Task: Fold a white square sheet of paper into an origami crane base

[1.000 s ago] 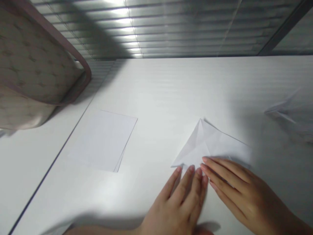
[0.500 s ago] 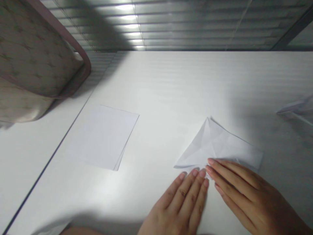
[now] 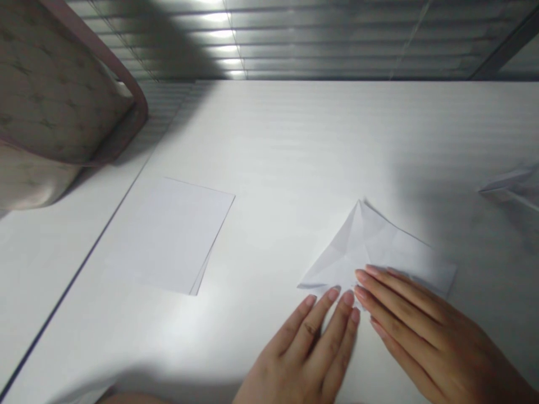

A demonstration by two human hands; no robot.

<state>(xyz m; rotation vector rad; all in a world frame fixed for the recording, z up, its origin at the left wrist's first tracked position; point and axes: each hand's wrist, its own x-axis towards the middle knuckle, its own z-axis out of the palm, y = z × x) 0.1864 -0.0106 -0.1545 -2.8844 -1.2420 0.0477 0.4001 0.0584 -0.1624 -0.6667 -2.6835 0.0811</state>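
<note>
A creased, partly folded sheet of white paper (image 3: 357,241) lies on the white table in front of me, its peak pointing away. My left hand (image 3: 305,345) rests flat with fingers stretched out, the tips at the paper's near edge. Lying over the paper's near right part, my right hand (image 3: 415,331) has its fingers extended and pressing down. The two hands' fingertips almost meet at the near middle of the sheet. Part of the near edge is hidden beneath the fingers.
Square white sheets (image 3: 177,235), slightly fanned, lie to the left. Another folded white paper (image 3: 511,185) sits at the right edge. A patterned bag (image 3: 54,95) stands at the upper left, beyond a table seam. Window blinds (image 3: 315,39) rise behind the table (image 3: 273,140).
The left hand's fingers have spread a little. The right hand's fingers have shifted slightly on the paper. The whole view has moved slightly.
</note>
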